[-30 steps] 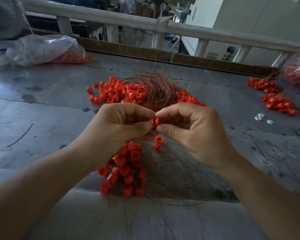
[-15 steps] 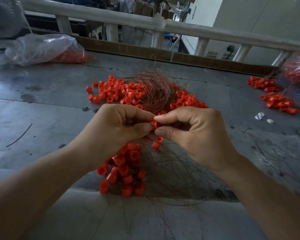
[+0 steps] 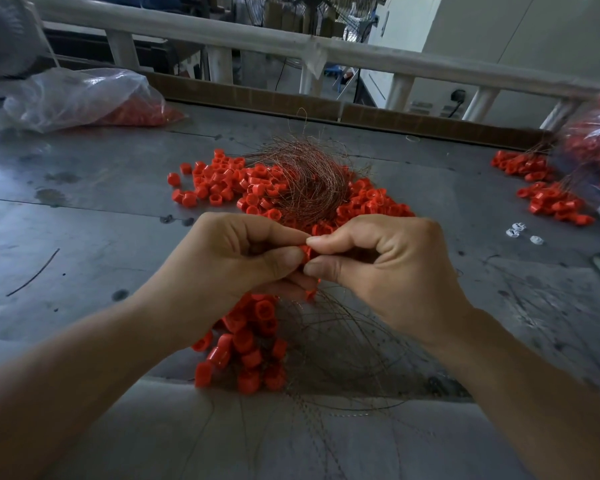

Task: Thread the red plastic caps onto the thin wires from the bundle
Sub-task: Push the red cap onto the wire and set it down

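Both hands meet above the middle of the scuffed grey metal table (image 3: 84, 220), clenched on one small red plastic cap (image 3: 307, 251). The right hand (image 3: 388, 268) pinches it between thumb tip and forefinger tip, and the left hand (image 3: 236, 258), fingers curled, closes thumb and forefinger on its other side. Only a sliver of the cap shows between the fingertips, so which way its open end faces and how its axis lies cannot be told. No wire can be made out at the pinch itself. Under the left hand hangs a cluster of red caps already on wires (image 3: 250, 344), reaching down to the table's near edge. Beside it, thin brownish wires (image 3: 343, 341) fan out from the hands in loose arcs toward the person, their ends too fine to follow. Beyond the hands, the tangled bundle of thin coppery wires (image 3: 309, 181) lies as a swirl on the loose heap of red caps (image 3: 222, 181), its strands curving in many directions and partly hidden by the knuckles. Far left sits a clear plastic bag of red caps (image 3: 84, 98). At the right edge a second bag (image 3: 596, 150) is blurred and cut off.
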